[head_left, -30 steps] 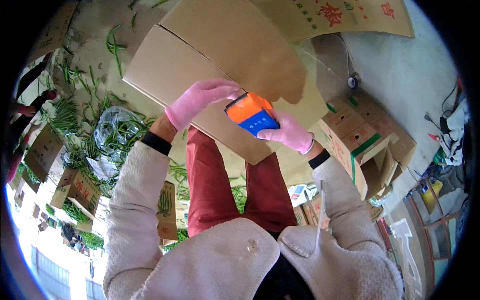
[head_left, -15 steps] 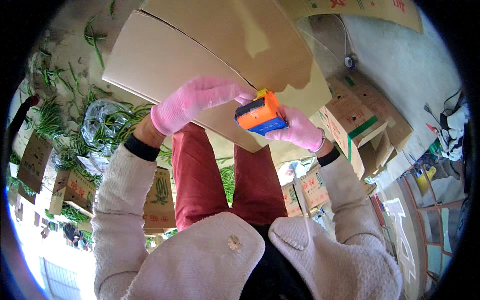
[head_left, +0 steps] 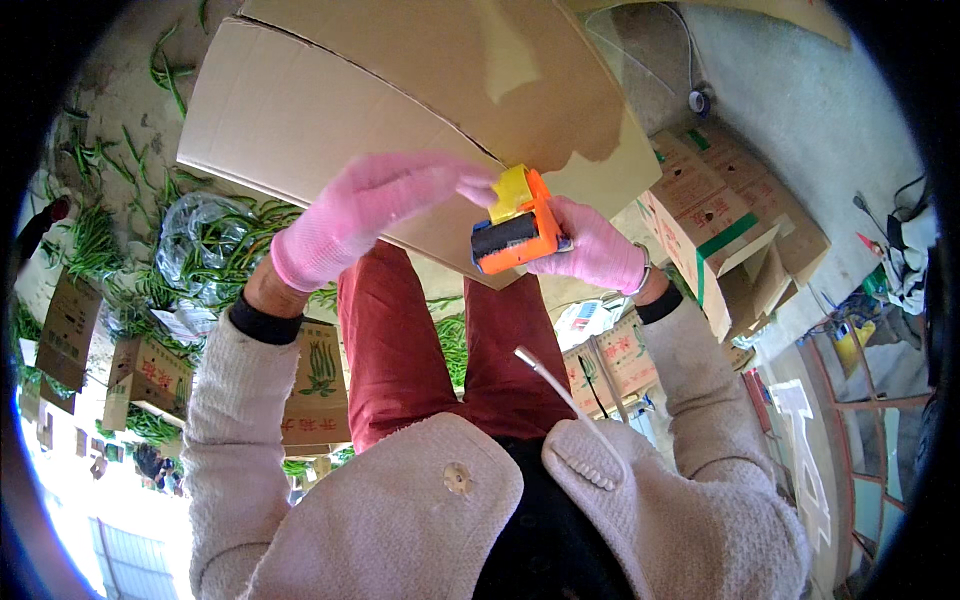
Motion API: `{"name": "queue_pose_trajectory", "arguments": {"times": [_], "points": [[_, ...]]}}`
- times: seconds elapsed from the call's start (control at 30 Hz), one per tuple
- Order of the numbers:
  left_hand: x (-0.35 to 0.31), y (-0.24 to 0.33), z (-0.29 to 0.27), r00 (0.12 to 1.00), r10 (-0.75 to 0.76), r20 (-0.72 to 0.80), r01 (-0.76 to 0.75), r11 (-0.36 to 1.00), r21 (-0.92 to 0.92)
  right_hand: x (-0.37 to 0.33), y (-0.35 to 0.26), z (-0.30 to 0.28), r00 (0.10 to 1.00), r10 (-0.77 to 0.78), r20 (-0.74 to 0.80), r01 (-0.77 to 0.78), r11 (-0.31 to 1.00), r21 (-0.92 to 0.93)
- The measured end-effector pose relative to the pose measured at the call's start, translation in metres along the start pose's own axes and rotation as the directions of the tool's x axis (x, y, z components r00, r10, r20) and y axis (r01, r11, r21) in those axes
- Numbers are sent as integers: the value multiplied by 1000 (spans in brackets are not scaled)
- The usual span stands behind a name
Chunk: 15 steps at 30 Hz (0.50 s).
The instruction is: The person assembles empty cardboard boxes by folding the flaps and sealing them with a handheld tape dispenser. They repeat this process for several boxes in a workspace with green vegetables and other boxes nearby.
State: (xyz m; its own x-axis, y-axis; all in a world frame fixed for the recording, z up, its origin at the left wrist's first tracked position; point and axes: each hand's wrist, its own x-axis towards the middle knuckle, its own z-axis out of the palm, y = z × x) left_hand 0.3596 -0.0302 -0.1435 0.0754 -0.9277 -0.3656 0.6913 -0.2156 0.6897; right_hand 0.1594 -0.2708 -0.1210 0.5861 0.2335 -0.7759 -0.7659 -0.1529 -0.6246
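My right hand (head_left: 592, 250) is closed around the orange tape dispenser (head_left: 508, 255), above the near corner of the carton (head_left: 300, 110). My left hand (head_left: 375, 205) has fingers nearly straight; whether they pinch, I cannot tell. The visible seam (head_left: 430, 108) is untaped.

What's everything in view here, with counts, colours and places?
Handheld device: one, mainly orange, centre
Large cardboard: one, brown, top centre
Taped box: one, brown with green tape, right
Small roll: one, bluish, upper right
Long peppers: many, green, mainly left
Plastic bag: one, clear, left
Printed cartons: several, brown, lower left
Trousers: one pair, red, centre
Jacket: one, cream, bottom
Left hand: one, pink-gloved, beside the device
Right hand: one, pink-gloved, holding the device
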Motion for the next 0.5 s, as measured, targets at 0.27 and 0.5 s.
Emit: {"name": "queue_pose_trajectory", "arguments": {"times": [0.27, 0.5], "points": [[1, -13, 15, 993, -58, -102, 74, 985, 157, -2, 8, 4, 996, -83, -25, 80, 990, -115], [22, -13, 30, 1000, 0, 10, -1, 995, 103, -2, 0, 4, 993, -108, -40, 104, 990, -93]]}}
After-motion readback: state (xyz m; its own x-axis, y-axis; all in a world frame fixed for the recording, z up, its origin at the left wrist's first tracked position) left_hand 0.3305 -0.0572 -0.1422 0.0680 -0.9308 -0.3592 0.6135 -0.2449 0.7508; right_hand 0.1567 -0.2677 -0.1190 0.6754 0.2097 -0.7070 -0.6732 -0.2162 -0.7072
